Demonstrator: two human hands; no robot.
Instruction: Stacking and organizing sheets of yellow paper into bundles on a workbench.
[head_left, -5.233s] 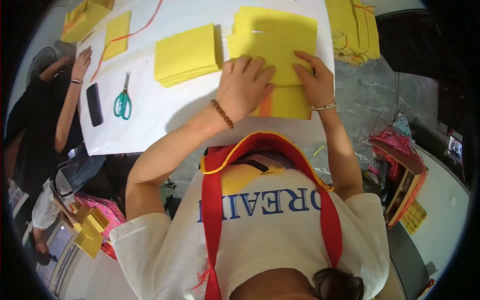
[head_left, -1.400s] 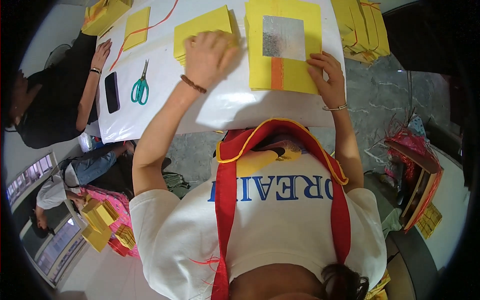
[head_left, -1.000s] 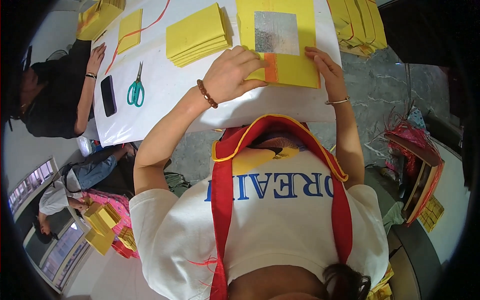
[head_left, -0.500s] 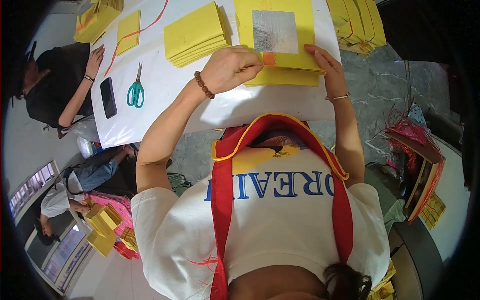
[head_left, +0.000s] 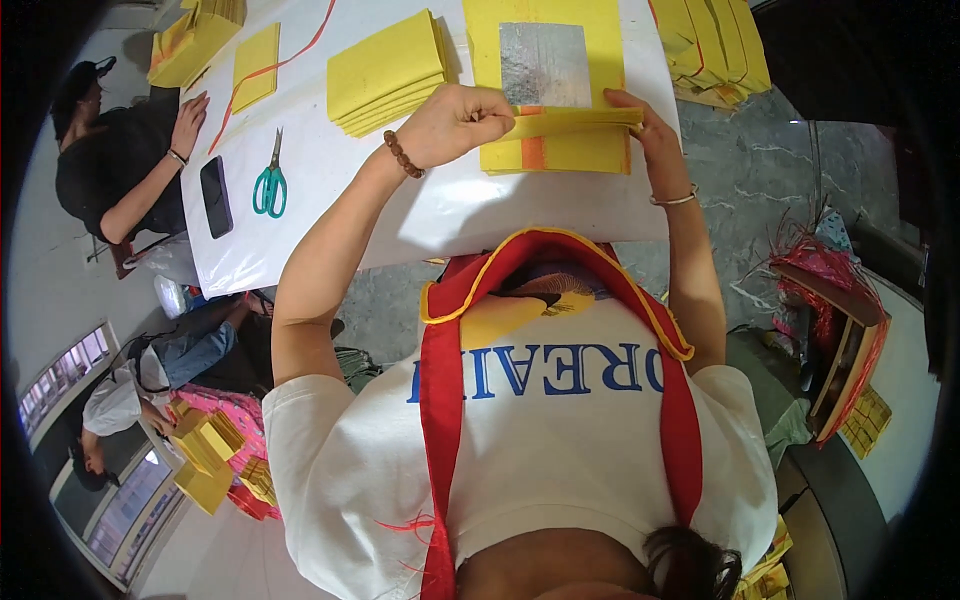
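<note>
White table (head_left: pixel 420 215) carries everything. At its near edge, in front of the person, lies the yellow paper stack (head_left: pixel 560 150) with a silver foil square (head_left: pixel 545 65) on top. A second folded yellow pile (head_left: pixel 385 72) sits left of the stack; green scissors (head_left: pixel 268 185) and a dark phone (head_left: pixel 216 195) farther left.

Left hand (head_left: pixel 455 120) pinches the lifted near edge shut; right hand (head_left: pixel 640 115) clamps the other end, fingers curled over it.

Best kept level, both corners matched, before creasing.

Since half a second ago the fold edge has risen higher.
</note>
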